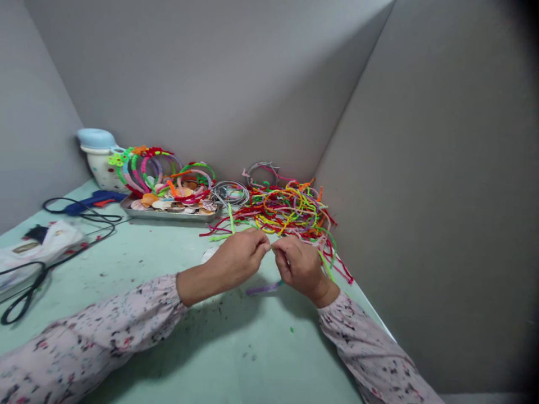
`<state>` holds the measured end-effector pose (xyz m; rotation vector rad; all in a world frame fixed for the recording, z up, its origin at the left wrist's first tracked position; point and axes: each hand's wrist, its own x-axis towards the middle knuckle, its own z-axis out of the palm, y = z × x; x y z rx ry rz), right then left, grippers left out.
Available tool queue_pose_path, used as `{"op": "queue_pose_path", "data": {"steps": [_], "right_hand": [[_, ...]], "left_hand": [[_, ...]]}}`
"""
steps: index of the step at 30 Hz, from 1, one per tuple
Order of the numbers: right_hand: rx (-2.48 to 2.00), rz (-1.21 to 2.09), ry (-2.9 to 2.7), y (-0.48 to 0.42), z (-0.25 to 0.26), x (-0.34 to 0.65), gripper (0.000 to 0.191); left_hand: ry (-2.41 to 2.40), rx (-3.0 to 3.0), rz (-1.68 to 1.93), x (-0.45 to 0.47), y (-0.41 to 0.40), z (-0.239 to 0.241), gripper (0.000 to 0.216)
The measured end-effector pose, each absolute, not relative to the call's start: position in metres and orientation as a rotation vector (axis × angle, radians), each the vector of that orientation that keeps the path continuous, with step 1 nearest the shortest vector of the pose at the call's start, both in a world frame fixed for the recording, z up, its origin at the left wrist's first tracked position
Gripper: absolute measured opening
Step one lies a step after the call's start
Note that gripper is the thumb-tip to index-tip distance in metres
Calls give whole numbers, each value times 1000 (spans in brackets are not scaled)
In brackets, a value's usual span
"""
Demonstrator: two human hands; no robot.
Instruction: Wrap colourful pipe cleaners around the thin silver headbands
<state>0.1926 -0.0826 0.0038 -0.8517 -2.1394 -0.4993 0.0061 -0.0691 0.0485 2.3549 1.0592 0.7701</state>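
My left hand (238, 258) and my right hand (298, 264) meet above the pale green table (168, 264), fingers pinched together on a thin light green pipe cleaner (231, 220) that runs up and back from my left fingers. A purple pipe cleaner piece (263, 289) lies on the table just below my hands. Right behind them is a tangled heap of coloured pipe cleaners (286, 210) in red, yellow, green and orange.
A metal tray (168, 215) at the back holds wrapped colourful headbands (147, 168) and shells. A white pot with a blue lid (99, 157) stands behind it. Bare grey wire rings (231, 193) lie beside the tray. Black scissors (23, 297), a blue glue gun (95, 201) with cable and a plastic bag (37, 244) lie left. Grey walls enclose the corner.
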Motion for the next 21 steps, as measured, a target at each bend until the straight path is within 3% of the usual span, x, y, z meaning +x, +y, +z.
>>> {"op": "queue_pose_path", "data": {"steps": [21], "right_hand": [[-911,-337,-2030,-79,-1,189,12]], "left_hand": [[855,1817,681,5,-55,40,27]]}}
